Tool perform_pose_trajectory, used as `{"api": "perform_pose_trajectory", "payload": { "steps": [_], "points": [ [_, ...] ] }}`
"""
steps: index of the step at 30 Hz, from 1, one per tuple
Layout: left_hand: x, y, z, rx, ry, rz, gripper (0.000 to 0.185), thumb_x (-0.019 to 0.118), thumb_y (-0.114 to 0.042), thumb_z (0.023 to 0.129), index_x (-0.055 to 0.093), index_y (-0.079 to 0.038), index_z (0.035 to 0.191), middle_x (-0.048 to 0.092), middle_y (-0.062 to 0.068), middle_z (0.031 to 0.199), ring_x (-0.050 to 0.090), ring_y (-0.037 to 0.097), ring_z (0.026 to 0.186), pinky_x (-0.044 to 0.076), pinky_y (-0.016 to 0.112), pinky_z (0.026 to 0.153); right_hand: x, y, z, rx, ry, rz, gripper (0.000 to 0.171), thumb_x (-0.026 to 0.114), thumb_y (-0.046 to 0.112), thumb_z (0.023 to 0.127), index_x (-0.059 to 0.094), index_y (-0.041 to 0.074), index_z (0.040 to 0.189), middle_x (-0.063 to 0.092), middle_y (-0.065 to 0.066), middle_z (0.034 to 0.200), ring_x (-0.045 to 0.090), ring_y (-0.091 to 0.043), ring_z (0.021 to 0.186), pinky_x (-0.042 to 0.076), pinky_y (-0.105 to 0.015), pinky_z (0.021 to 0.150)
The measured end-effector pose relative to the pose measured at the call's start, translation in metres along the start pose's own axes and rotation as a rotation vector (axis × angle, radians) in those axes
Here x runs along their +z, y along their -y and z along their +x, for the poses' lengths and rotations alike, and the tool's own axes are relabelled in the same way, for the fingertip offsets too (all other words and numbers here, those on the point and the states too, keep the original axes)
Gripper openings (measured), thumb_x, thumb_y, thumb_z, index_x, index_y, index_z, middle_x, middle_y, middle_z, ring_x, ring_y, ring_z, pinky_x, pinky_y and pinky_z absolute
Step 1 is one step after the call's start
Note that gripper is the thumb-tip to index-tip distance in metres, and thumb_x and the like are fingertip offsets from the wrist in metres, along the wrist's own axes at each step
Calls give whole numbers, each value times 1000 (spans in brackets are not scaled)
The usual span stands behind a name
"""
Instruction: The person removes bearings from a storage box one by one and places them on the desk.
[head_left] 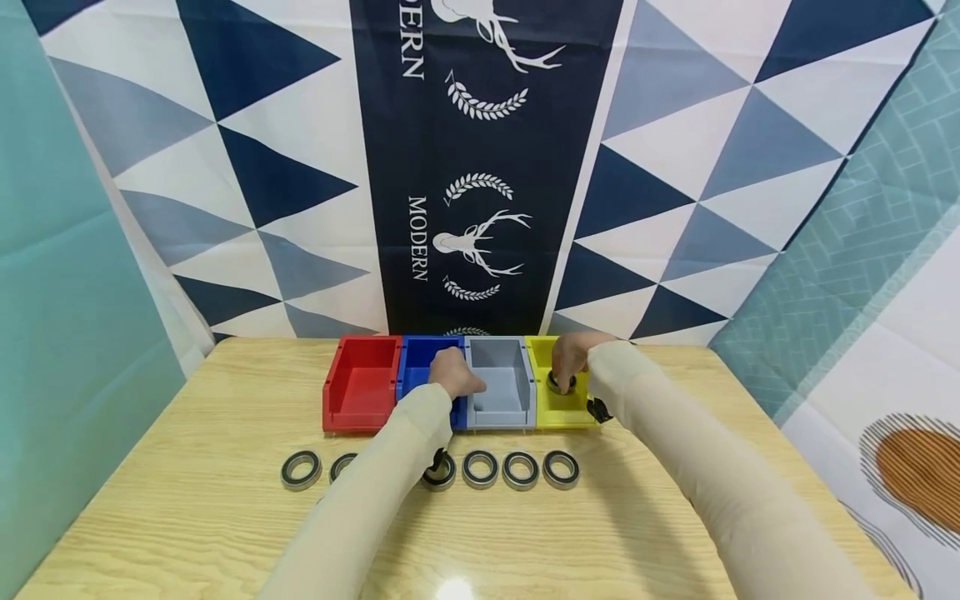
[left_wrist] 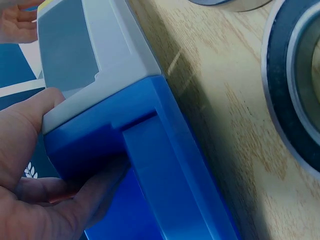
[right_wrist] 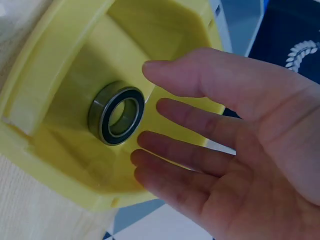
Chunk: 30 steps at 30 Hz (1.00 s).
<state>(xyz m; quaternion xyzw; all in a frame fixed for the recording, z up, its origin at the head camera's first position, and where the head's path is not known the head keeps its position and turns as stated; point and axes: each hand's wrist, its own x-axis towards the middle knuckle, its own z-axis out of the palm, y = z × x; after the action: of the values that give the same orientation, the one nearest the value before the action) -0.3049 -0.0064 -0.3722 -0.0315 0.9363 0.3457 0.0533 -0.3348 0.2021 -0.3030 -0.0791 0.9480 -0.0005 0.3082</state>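
Observation:
My left hand (head_left: 452, 372) is at the blue bin (left_wrist: 165, 175). Its fingers reach down inside that bin while the thumb lies over the grey bin's rim (left_wrist: 107, 95), so the hand grips the adjoining side walls. Over the yellow bin (right_wrist: 55, 65) is my right hand (right_wrist: 250, 145), fingers and thumb spread and nearly straight. A ball bearing (right_wrist: 106, 117) with a black seal stands tilted in the yellow bin, just beyond the right fingertips. Nothing is between the right thumb and fingers.
A red bin (head_left: 363, 387) stands at the left end of the joined bins. Several bearings lie in a row before them, among them the leftmost bearing (head_left: 291, 472) and the rightmost bearing (head_left: 551, 477). My left forearm covers part of the row. A patterned cloth (head_left: 300, 167) hangs behind.

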Motion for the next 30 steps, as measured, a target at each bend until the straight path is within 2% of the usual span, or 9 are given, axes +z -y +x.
{"api": "perform_pose_trajectory", "payload": {
  "steps": [3, 7, 10, 14, 19, 22, 26, 30],
  "points": [
    [0, 1, 0, 8, -5, 2, 38, 83, -21, 72, 67, 2, 97, 70, 15, 99, 61, 22, 79, 58, 39, 79, 1, 1, 7, 17, -35, -53, 54, 74, 24, 79, 59, 9, 129, 57, -11, 136, 56, -28, 119, 47, -44, 102],
    [0, 1, -1, 12, -5, -6, 37, 83, -20, 72, 67, 2, 96, 70, 15, 98, 60, 21, 77, 58, 39, 78, 7, 3, 15, 55, -113, -100, 53, 73, 30, 80, 61, 12, 127, 60, -9, 133, 57, -21, 108, 50, -39, 96],
    [0, 2, -1, 18, -8, -10, 37, 84, -20, 71, 67, 2, 95, 70, 15, 96, 61, 21, 77, 58, 39, 77, 14, 3, 27, 94, -147, -41, 35, 75, 28, 77, 68, 11, 106, 66, -6, 106, 57, -19, 89, 50, -32, 79],
    [1, 3, 0, 18, -14, -13, 36, 84, -21, 71, 67, 2, 94, 70, 14, 94, 61, 21, 76, 58, 38, 76, 22, 1, 46, 130, -142, 47, 21, 78, 22, 74, 67, 11, 87, 59, -2, 85, 52, -17, 75, 45, -28, 67],
    [-1, 1, 0, 14, -25, -9, 34, 84, -21, 71, 67, 1, 92, 70, 13, 93, 60, 20, 75, 58, 37, 75, 22, 6, 49, 143, -125, 61, 29, 79, 22, 75, 70, 7, 98, 66, -7, 99, 55, -19, 83, 52, -34, 81],
    [-5, -1, -2, 13, -30, -8, 34, 83, -21, 72, 68, 1, 92, 70, 14, 93, 60, 21, 75, 58, 37, 76, 20, 9, 48, 107, -114, 8, 33, 76, 25, 78, 69, 5, 103, 65, -8, 106, 53, -19, 88, 50, -37, 91],
    [-6, -1, -4, 7, -26, -7, 33, 82, -21, 73, 68, 1, 92, 70, 14, 93, 60, 21, 76, 58, 37, 76, 21, 8, 47, 54, -112, -8, 38, 74, 25, 79, 68, 4, 110, 66, -9, 113, 56, -20, 94, 50, -36, 94],
    [-4, -1, -7, 2, -17, -13, 32, 83, -20, 72, 68, 1, 91, 70, 14, 93, 60, 21, 75, 58, 37, 75, 30, 5, 45, 32, -160, 53, 46, 77, 19, 77, 65, 4, 118, 64, -13, 123, 59, -23, 103, 51, -40, 94]
  ]
}}
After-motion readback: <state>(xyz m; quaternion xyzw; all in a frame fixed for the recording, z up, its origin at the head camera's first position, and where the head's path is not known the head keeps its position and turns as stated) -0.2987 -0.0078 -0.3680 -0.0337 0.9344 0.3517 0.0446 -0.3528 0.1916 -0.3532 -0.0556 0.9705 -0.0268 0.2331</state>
